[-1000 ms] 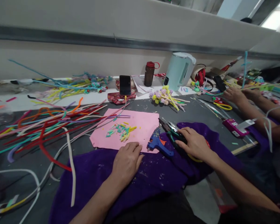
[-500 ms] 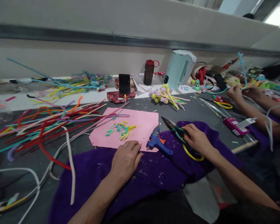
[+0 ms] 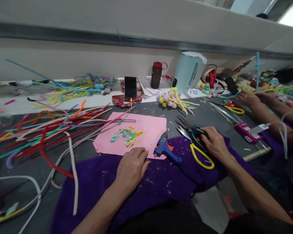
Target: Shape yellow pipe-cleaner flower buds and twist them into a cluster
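Note:
My left hand (image 3: 131, 165) lies flat, palm down, over the purple cloth (image 3: 107, 191) and the near edge of a pink sheet (image 3: 148, 126). Short pipe cleaner pieces (image 3: 125, 136) in green and yellow are scattered on that sheet. My right hand (image 3: 215, 143) is closed on the dark green handles of the long-nose pliers (image 3: 195, 137), whose jaws point to the upper left. Scissors (image 3: 194, 157) with yellow handles lie under and beside the pliers, blades partly covered. A blue glue gun (image 3: 167, 151) rests between my hands at the sheet's right corner.
Long pipe cleaners (image 3: 46, 136) spread over the left side. Behind stand a phone (image 3: 130, 87), a bottle (image 3: 156, 76), a kettle (image 3: 187, 73) and pipe cleaner flowers (image 3: 172, 99). At the right, a co-worker's hands (image 3: 249, 97) work near a pink power strip (image 3: 245, 132).
My right hand has moved a little to the right with the pliers, whose jaws look further apart. More of the yellow-handled scissors shows now. My left hand stays in place.

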The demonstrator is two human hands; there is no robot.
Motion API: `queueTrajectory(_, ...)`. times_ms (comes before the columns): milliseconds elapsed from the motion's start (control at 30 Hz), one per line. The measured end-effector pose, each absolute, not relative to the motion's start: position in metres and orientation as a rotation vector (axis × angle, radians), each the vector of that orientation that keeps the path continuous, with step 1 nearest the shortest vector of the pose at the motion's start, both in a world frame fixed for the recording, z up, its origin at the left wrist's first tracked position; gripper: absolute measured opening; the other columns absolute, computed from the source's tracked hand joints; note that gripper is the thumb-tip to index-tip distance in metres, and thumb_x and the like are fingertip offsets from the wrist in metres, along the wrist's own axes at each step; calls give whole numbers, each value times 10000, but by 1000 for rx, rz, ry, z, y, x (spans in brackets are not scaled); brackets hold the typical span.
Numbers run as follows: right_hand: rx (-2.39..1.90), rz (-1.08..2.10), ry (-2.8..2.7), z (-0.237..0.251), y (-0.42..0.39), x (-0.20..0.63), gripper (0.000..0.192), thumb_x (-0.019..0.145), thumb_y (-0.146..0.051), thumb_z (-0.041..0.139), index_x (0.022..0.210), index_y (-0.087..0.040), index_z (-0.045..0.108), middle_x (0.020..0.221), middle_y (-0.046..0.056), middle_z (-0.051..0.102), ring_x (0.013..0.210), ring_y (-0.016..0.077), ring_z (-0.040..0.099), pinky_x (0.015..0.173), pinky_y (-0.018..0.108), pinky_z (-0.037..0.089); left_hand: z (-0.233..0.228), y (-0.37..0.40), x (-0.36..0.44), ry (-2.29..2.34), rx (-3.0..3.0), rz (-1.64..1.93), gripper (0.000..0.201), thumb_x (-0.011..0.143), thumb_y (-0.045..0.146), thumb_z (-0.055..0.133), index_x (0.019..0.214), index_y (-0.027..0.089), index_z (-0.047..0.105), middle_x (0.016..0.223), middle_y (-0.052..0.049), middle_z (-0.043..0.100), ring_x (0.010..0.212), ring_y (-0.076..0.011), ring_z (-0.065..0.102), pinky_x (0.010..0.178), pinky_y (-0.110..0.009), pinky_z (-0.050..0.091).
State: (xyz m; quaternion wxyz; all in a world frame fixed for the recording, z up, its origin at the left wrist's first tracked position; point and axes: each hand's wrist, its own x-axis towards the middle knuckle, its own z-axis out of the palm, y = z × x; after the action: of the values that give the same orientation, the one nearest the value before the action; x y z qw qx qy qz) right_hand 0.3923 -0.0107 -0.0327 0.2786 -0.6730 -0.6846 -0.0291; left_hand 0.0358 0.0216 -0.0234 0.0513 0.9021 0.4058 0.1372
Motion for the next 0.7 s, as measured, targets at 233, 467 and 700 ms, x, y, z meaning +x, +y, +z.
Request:
queueTrajectory(233,-2094,-170,-1883,-28,-12,408,245,822,-233,448,1011,-192,599,961,66,608,802,191,587,684,303,450,-25,22,37,1235,2761,420,277,814,282,516,1061,174,581,1070,-86,596,996,-226,533,835,-389,439)
queueTrajectory(467,-1889,-318,-2096,6,-28,334,290,854,-310,454,1082,-168,564,1042,101,602,937,222,554,786,330,420,-24,21,37,1231,2762,433,270,813,280,518,1053,176,584,1063,-84,596,985,-223,535,831,-386,441)
queueTrajectory(700,-1813,26,-2346,-11,-29,267,379,817,-418,477,1070,-144,542,931,115,615,849,241,582,715,349,457,-23,20,36,1221,2738,462,260,816,274,511,1051,186,580,1068,-86,594,987,-220,533,831,-380,437)
